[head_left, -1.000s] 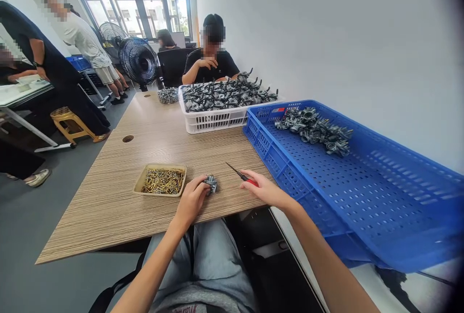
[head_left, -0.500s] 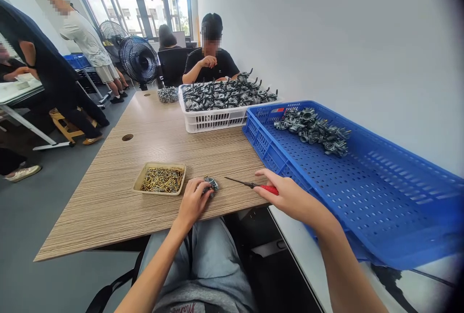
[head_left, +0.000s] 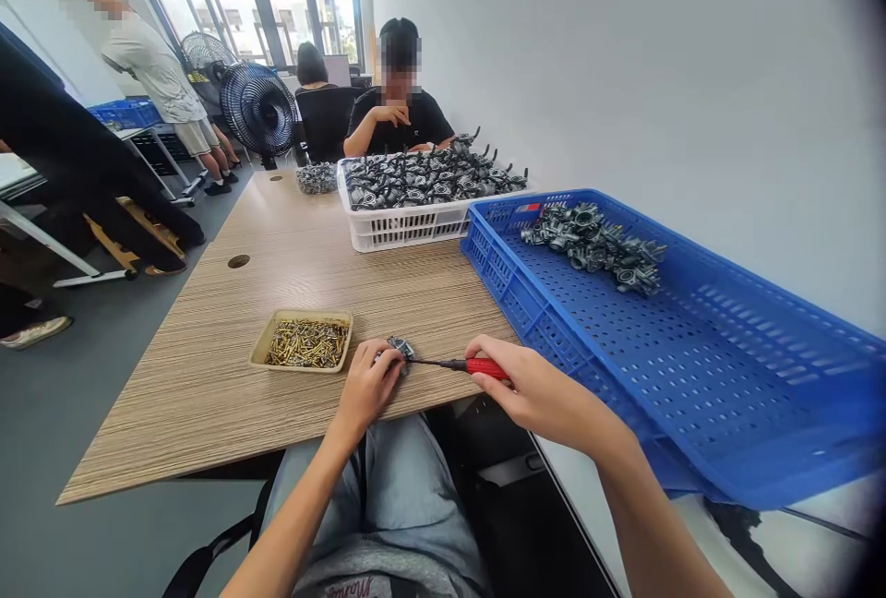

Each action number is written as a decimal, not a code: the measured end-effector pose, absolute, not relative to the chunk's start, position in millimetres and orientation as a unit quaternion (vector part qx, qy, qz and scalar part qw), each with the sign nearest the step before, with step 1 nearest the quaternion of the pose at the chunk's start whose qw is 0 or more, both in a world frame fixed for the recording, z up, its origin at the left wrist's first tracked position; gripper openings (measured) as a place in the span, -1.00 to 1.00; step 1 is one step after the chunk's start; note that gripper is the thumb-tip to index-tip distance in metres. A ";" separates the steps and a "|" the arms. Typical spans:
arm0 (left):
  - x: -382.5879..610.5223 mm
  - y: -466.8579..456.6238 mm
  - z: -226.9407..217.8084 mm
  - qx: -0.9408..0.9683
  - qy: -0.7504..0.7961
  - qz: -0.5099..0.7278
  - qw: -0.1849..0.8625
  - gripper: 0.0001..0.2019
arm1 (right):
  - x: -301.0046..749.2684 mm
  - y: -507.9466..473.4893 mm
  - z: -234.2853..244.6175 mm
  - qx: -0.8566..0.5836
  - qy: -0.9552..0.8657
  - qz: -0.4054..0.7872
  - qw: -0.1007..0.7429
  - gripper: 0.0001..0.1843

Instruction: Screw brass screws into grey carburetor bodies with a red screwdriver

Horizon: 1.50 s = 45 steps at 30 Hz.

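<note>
My left hand (head_left: 370, 379) is closed around a small grey metal part (head_left: 401, 346), pressing it to the wooden table near its front edge. The fingers hide much of that part. In my right hand (head_left: 530, 386) is a screwdriver (head_left: 486, 367) with a red handle, its dark shaft pointing left. The tip meets the right side of the metal part, by the left fingertips; exactly where it sits is too small to tell. Left of my left hand stands a beige tray (head_left: 259, 355) of brass-coloured screws (head_left: 308, 342).
On the right, a blue crate (head_left: 692, 367) holds a heap of grey metal parts (head_left: 595, 243). Behind, a white basket (head_left: 415, 233) is piled with similar parts. A person (head_left: 398, 109) sits across the table (head_left: 200, 376); others stand at left near a fan (head_left: 259, 113).
My right hand has moved left, bringing the screwdriver's tip from apart to the metal part. My left hand keeps its hold. The whole view has shifted slightly.
</note>
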<state>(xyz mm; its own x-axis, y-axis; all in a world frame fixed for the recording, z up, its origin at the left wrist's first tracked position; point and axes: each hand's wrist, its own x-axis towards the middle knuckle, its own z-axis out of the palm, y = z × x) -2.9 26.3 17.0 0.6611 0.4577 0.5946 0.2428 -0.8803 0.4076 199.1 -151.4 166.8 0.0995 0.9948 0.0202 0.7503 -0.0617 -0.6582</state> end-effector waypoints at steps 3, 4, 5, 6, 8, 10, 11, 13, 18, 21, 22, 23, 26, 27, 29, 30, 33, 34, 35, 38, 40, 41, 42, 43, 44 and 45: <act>-3.1 25.7 17.2 0.900 0.195 0.361 0.150 -0.88 | 195.5 -151.0 165.3 -0.691 -0.633 0.230 0.263 -0.85; -3.1 25.6 17.5 0.899 0.195 0.361 0.150 -0.88 | 195.0 -150.7 164.7 -0.692 -0.633 0.228 0.262 -0.85; -3.1 25.5 17.9 0.900 0.194 0.361 0.150 -0.88 | 194.7 -150.3 164.1 -0.692 -0.633 0.226 0.262 -0.85; -3.1 25.4 18.3 0.900 0.194 0.362 0.149 -0.89 | 194.6 -149.8 163.6 -0.693 -0.633 0.225 0.260 -0.85; -2.9 25.4 19.1 0.899 0.193 0.363 0.149 -0.89 | 194.6 -148.9 162.6 -0.694 -0.634 0.225 0.257 -0.85; -2.7 25.4 19.8 0.899 0.193 0.364 0.149 -0.89 | 193.9 -148.3 161.9 -0.696 -0.638 0.215 0.251 -0.86; -2.6 25.5 19.9 0.899 0.193 0.364 0.150 -0.89 | 192.7 -148.2 161.7 -0.698 -0.641 0.204 0.246 -0.86; -2.4 25.6 19.8 0.899 0.190 0.364 0.152 -0.89 | 188.0 -148.2 161.5 -0.705 -0.648 0.172 0.229 -0.87; -3.0 26.0 17.2 0.895 0.196 0.365 0.165 -0.78 | 164.4 -147.9 162.5 -0.735 -0.639 0.097 0.203 -0.87; -3.2 26.8 15.7 0.892 0.203 0.367 0.170 -0.67 | 154.1 -149.3 164.0 -0.764 -0.615 0.073 0.181 -0.78; -3.1 27.1 15.4 0.892 0.203 0.365 0.171 -0.67 | 152.9 -150.2 164.6 -0.766 -0.614 0.072 0.177 -0.80; -3.0 27.3 15.3 0.893 0.202 0.364 0.172 -0.67 | 152.8 -151.2 165.0 -0.762 -0.618 0.077 0.180 -0.83; -2.7 27.7 15.5 0.891 0.206 0.363 0.178 -0.68 | 156.4 -152.7 164.6 -0.734 -0.641 0.111 0.195 -0.82; -2.6 27.7 15.6 0.890 0.207 0.364 0.179 -0.68 | 157.9 -152.3 163.5 -0.736 -0.640 0.115 0.189 -0.84; -2.5 27.7 15.9 0.889 0.207 0.367 0.179 -0.67 | 160.1 -150.3 160.7 -0.766 -0.614 0.105 0.157 -0.87; -2.5 27.7 16.1 0.888 0.207 0.369 0.178 -0.67 | 160.7 -149.3 159.4 -0.786 -0.596 0.092 0.138 -0.82; -2.6 27.8 16.4 0.886 0.210 0.373 0.177 -0.67 | 160.6 -148.5 158.9 -0.793 -0.590 0.078 0.133 -0.76; -2.7 27.9 16.6 0.886 0.212 0.373 0.176 -0.67 | 160.0 -149.0 159.9 -0.774 -0.609 0.088 0.149 -0.80; -2.7 27.9 16.7 0.886 0.212 0.374 0.176 -0.67 | 159.0 -149.7 161.1 -0.753 -0.629 0.101 0.164 -0.86; -2.6 28.0 17.0 0.885 0.213 0.376 0.175 -0.68 | 155.1 -150.7 163.5 -0.743 -0.642 0.101 0.159 -0.90; -2.6 28.0 17.1 0.884 0.214 0.377 0.175 -0.69 | 152.8 -150.4 163.1 -0.779 -0.611 0.065 0.121 -0.84; -2.7 28.1 17.1 0.884 0.215 0.377 0.174 -0.69 | 152.1 -150.3 162.7 -0.790 -0.601 0.054 0.108 -0.79; -2.7 28.2 17.0 0.884 0.216 0.377 0.173 -0.69 | 151.7 -150.4 162.3 -0.790 -0.602 0.053 0.103 -0.77; -2.8 28.4 16.9 0.884 0.217 0.377 0.171 -0.68 | 151.4 -150.7 162.2 -0.779 -0.614 0.062 0.107 -0.79; -2.8 28.6 16.7 0.884 0.217 0.377 0.169 -0.68 | 151.2 -151.1 162.3 -0.762 -0.632 0.077 0.117 -0.83; -2.8 28.8 16.5 0.884 0.218 0.378 0.167 -0.68 | 150.9 -151.5 162.8 -0.745 -0.649 0.091 0.125 -0.87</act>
